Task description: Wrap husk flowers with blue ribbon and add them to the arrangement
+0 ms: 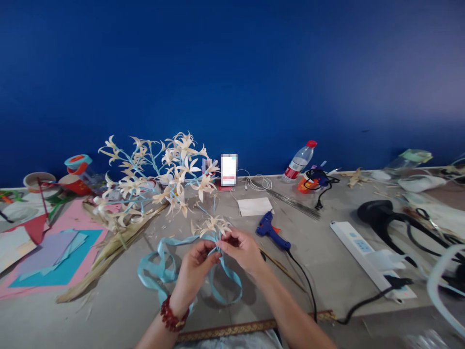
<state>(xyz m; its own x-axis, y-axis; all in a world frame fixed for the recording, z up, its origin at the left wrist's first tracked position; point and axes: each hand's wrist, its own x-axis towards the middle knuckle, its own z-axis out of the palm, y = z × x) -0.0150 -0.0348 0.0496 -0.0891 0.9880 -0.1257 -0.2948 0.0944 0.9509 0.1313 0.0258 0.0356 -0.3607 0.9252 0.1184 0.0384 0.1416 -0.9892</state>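
Note:
Near the front of the table, my left hand [199,261] and my right hand [241,249] meet at the base of a cream-coloured handmade flower [212,225]. The fingers of both hands are pinched close together just below its petals. A light blue ribbon [160,264] runs from between my fingers, with loose loops lying to the left and hanging below the hands. My left fingers close on the ribbon and the thin stem; my right thumb and fingers hold the flower's base. Part of the stem is hidden behind the fingers.
Branches of similar cream flowers [178,169] stand at the back left. Coloured paper sheets [54,257] and dried husks [109,252] lie left. Rightward are a blue glue gun [272,231], a white power strip [370,257], a bottle [300,162] and cables. A lit phone [228,169] stands behind.

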